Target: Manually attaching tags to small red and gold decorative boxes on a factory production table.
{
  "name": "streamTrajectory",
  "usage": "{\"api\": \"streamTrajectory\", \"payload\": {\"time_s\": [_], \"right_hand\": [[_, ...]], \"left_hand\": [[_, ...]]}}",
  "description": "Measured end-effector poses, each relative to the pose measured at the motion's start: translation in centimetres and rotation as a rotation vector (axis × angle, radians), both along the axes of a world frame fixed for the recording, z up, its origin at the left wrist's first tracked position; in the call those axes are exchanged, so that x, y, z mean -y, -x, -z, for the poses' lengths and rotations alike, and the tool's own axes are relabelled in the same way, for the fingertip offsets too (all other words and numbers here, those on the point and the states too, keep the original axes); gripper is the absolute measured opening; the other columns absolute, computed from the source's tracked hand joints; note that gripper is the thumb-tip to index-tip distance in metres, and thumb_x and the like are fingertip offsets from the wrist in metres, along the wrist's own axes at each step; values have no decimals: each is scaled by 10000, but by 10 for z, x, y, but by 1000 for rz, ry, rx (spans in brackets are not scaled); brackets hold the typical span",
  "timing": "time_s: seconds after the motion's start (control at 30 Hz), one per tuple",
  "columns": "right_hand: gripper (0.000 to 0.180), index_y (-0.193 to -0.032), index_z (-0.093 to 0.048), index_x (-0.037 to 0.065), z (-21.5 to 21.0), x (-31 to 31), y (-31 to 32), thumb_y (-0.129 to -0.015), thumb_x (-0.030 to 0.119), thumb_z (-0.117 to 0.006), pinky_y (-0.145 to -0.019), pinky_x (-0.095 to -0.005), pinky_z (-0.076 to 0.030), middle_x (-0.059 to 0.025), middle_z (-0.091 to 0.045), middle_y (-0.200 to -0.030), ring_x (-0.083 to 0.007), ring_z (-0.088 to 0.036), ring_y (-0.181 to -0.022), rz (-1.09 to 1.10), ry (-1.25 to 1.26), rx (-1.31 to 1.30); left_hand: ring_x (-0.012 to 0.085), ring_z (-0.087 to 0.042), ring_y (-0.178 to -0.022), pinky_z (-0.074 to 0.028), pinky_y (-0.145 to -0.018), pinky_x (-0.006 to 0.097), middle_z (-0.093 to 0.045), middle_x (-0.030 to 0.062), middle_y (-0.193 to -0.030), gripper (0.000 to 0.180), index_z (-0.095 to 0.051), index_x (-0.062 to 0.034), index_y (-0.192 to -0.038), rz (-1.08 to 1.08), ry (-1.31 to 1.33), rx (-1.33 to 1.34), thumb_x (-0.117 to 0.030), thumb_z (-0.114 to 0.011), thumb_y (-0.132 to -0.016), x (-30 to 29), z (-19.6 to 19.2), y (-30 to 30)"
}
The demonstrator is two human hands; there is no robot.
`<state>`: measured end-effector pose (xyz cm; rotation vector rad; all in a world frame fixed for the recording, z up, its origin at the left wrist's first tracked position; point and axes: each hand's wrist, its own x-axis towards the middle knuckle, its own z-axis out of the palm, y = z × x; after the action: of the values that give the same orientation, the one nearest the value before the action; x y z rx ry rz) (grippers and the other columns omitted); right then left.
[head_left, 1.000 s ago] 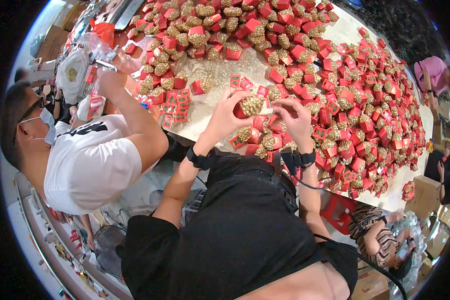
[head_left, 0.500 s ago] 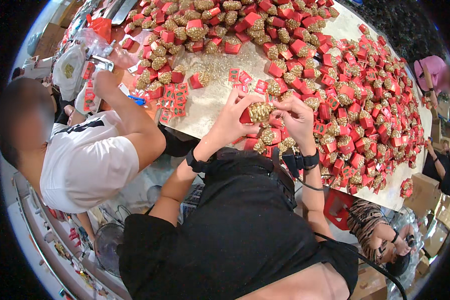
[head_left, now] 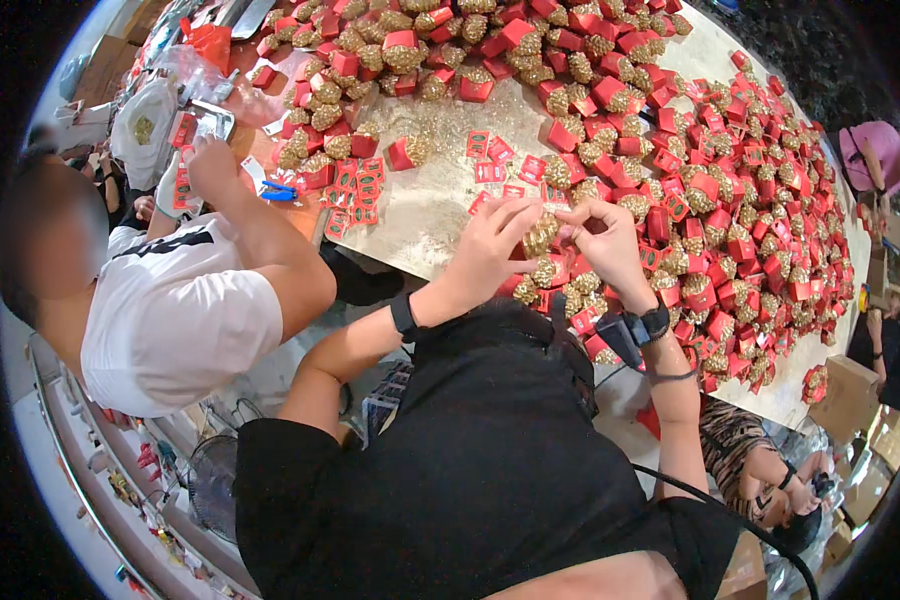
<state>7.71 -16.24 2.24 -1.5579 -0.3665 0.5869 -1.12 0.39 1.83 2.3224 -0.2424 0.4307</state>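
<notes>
In front of my body, over the table's near edge, my left hand (head_left: 490, 248) is closed around a gold, bumpy pinecone-like ornament (head_left: 541, 237). Its fingers cover the ornament's left and upper sides, and no red part of the piece shows. My right hand (head_left: 608, 250) has thumb and forefinger pinched together at the ornament's upper right edge. Whatever lies between those fingertips is hidden or too small to name. Just below my hands lie more gold ornaments with red bases (head_left: 583, 285). Small red printed cards (head_left: 490, 172) are spread on the board beyond my left hand.
Piles of red-and-gold ornaments (head_left: 740, 235) cover the table (head_left: 435, 200) at right and back. At left, a person in a white shirt (head_left: 185, 310) handles red cards near blue-handled pliers (head_left: 279, 191) and sheets of red cards (head_left: 354, 190). A fan (head_left: 213, 485) stands low left.
The ornament has turned in my hands, and its red base no longer shows. My right hand has shifted slightly right and its fingers have drawn into a tighter pinch.
</notes>
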Motion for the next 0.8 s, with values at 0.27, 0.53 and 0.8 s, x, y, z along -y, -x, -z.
{"api": "streamTrajectory", "payload": {"time_s": [0.27,0.53,0.8], "right_hand": [[220,-949,-590,-7,62,75,-6,-880,202,-576,-519,-230,-423,-32,-581,-719,-86,-522,-594,539,258,-6],[204,-899,-570,-5,108,46,12,-823,184,-559,-717,-441,-448,-202,-574,-818,-372,-557,-801,56,759,544],[213,-992,-538,3,207,-94,-56,-781,26,-531,-806,-404,-412,-184,-509,-957,-359,-491,-936,-15,450,690]], "left_hand": [[318,-378,-1143,-253,-1002,456,-423,96,-1268,649,-440,-161,-1284,9,-127,-87,-274,-692,-696,-26,28,-20],[404,-489,-965,-426,-803,465,-482,226,-1053,366,-496,-11,-1084,-371,-75,-419,-238,-578,-809,-79,175,-52],[389,-522,-912,-445,-756,465,-496,208,-978,274,-496,-6,-987,-645,-140,-448,-208,-560,-813,-101,179,-115]]}}
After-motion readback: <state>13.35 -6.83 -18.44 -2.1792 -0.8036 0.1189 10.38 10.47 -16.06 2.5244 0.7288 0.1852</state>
